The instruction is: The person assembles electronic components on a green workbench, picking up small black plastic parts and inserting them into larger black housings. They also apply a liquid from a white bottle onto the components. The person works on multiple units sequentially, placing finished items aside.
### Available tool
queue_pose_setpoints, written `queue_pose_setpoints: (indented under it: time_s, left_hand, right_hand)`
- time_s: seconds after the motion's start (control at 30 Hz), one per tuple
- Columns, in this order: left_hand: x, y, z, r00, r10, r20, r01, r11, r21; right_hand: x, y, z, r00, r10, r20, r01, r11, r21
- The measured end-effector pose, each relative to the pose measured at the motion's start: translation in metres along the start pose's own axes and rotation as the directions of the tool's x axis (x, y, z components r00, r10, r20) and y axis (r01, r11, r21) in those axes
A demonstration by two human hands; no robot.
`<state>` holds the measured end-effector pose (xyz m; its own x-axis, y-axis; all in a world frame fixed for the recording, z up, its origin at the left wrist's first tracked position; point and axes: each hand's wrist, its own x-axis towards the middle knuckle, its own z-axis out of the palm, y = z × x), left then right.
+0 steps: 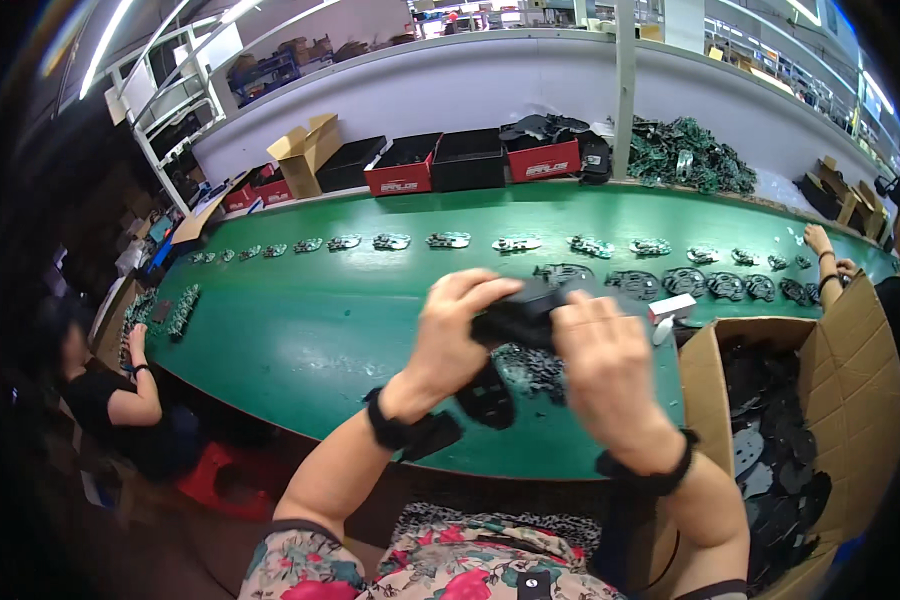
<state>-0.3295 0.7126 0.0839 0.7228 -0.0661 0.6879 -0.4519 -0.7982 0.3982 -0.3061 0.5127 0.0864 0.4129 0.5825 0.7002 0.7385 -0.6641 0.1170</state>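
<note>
My left hand [450,335] and my right hand [607,375] are both closed on a black plastic piece [520,318], held between them above the green table. Motion blurs the piece, and my fingers cover much of it. Just below lies a black oval plastic shell [487,398], with another dark piece [432,437] at the table's near edge by my left wrist. A heap of small black parts [538,372] shows between my forearms. Beyond my hands a row of black oval shells [684,281] runs to the right.
A line of small circuit-board assemblies [391,241] crosses the green table [300,305]. An open cardboard box [850,370] of black shells stands at my right, near a small white box [672,308] and bottle [663,330]. Co-workers sit left [135,395] and right [820,242].
</note>
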Motion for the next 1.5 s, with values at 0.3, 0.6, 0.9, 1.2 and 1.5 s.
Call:
queue_pose_setpoints:
  time_s: [0.3,0.6,0.9,1.2,1.5]
  left_hand:
    - [-0.114,-0.188,-0.101,0.921,-0.337,-0.194,0.361,0.927,0.100]
    - [-0.155,-0.260,-0.155,0.840,-0.542,0.024,0.514,0.810,0.283]
    - [-0.126,-0.261,-0.180,0.839,-0.512,0.184,0.472,0.853,0.222]
    - [-0.124,-0.306,-0.154,0.823,-0.552,0.129,0.556,0.831,0.009]
    - [-0.149,-0.358,-0.175,0.733,-0.637,-0.239,0.679,0.706,0.200]
  right_hand:
    - [0.062,-0.165,0.173,0.990,-0.132,0.049,0.117,0.963,0.242]
    - [0.075,-0.170,0.182,0.885,-0.255,0.390,-0.076,0.746,0.661]
    - [0.107,-0.157,0.239,0.883,-0.135,0.450,-0.153,0.823,0.547]
    - [0.110,-0.152,0.233,0.942,0.036,0.333,-0.243,0.756,0.607]
    - [0.059,-0.141,0.178,0.537,0.521,0.663,-0.843,0.300,0.447]
